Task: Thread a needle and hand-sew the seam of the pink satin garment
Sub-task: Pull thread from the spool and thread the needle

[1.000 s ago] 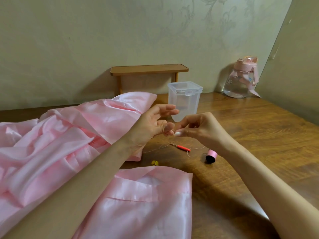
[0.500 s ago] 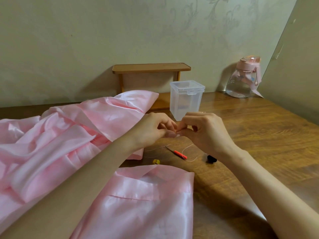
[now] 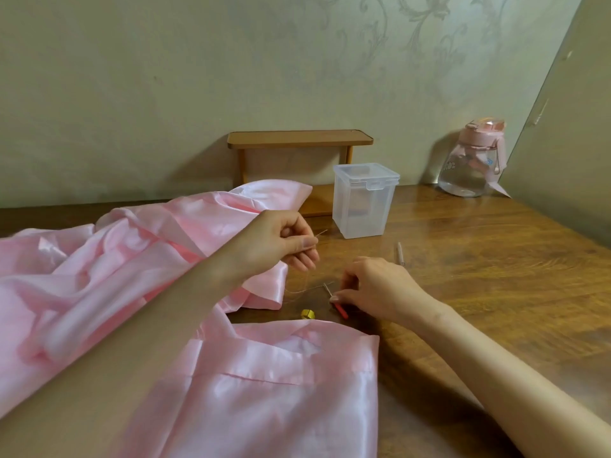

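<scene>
The left hand (image 3: 281, 242) has thumb and forefinger pressed together on a thin straight sliver that I take for the needle (image 3: 321, 234). Its tip pokes out past the fingertips toward the far right, held up off the table where the person can see it well. From that pinch the thread (image 3: 299, 291) drops and lies in a loose loop on the wood, slack enough that nothing tugs at the needle. Whether it already runs through the eye is too fine to make out.

The right hand (image 3: 377, 285) is lower, fingers curled, thumb tip against the red-handled tool (image 3: 342, 310) that lies on the table (image 3: 496, 285). I cannot tell whether it is clamped on the tool or only touching it. My guess is the tool is wanted as a help with the threading.

Just left of the tool sits a small gold piece (image 3: 307, 314), and a thin metal stick (image 3: 400, 254) lies farther right. The pink satin garment (image 3: 132, 266) is heaped on the left and spread along the near edge, close to hand, its seam not yet being worked, I'd judge. A clear plastic box (image 3: 363, 200), a wooden shelf (image 3: 299, 140) and a water bottle (image 3: 472, 166) stand at the far side, out of the way.
</scene>
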Available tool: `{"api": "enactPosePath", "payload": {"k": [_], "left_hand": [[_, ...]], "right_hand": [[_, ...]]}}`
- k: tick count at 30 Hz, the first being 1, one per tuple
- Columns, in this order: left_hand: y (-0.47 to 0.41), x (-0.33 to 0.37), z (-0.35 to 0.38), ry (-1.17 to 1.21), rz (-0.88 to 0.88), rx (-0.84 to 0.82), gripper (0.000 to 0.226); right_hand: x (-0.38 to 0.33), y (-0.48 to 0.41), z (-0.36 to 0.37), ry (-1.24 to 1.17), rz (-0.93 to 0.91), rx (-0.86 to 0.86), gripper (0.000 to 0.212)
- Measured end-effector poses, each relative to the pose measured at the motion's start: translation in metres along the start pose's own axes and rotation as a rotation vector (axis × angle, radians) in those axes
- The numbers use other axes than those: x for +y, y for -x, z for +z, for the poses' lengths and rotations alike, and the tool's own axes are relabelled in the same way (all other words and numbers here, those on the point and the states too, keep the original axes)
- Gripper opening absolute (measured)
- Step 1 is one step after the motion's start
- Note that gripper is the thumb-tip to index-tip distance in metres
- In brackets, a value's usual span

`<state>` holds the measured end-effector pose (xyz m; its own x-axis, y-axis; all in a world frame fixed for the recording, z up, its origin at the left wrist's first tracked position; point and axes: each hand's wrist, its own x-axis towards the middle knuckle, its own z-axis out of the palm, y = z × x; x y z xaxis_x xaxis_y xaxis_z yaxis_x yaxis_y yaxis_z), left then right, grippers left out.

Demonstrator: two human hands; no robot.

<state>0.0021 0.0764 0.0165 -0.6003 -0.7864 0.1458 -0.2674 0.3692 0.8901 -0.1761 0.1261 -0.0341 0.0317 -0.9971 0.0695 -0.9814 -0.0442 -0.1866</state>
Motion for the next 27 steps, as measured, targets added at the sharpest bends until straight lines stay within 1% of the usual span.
{"api": "enactPosePath", "payload": {"k": [4,7,10,13,16,18,20,21,22,25,27], "left_hand": [[0.015,-0.013,-0.008,-0.009,-0.038,0.052,0.012],[0.025,-0.022,-0.012,0.009,-0.076,0.109,0.012],[0.032,-0.029,-0.014,0.050,-0.079,0.215,0.014],[0.033,-0.033,-0.015,0.069,-0.042,0.307,0.013],[0.032,-0.034,-0.016,0.084,-0.018,0.334,0.012],[0.033,-0.033,-0.018,0.088,-0.010,0.339,0.013],[0.032,-0.033,-0.021,0.084,-0.008,0.346,0.013],[0.032,-0.033,-0.022,0.084,-0.009,0.351,0.013],[0.032,-0.033,-0.023,0.086,-0.011,0.352,0.013],[0.033,-0.033,-0.023,0.094,-0.025,0.339,0.014],[0.034,-0.033,-0.022,0.081,-0.042,0.311,0.012]], "right_hand": [[-0.008,0.004,0.000,0.002,-0.024,-0.032,0.017],[-0.012,0.005,0.000,0.008,0.004,-0.042,0.013],[-0.006,-0.001,-0.006,-0.059,0.112,-0.021,0.016],[0.009,-0.013,-0.013,-0.086,0.225,0.100,0.017],[0.019,-0.019,-0.012,-0.066,0.266,0.080,0.012],[0.020,-0.019,-0.008,-0.059,0.250,0.097,0.013],[0.013,-0.015,-0.008,-0.083,0.159,0.174,0.015],[0.006,-0.011,-0.011,-0.122,0.100,0.176,0.016],[-0.001,-0.005,-0.014,-0.151,0.055,0.125,0.017],[-0.021,0.013,-0.022,-0.184,-0.017,-0.141,0.030],[-0.027,0.026,-0.025,-0.127,-0.030,-0.243,0.044]]}}
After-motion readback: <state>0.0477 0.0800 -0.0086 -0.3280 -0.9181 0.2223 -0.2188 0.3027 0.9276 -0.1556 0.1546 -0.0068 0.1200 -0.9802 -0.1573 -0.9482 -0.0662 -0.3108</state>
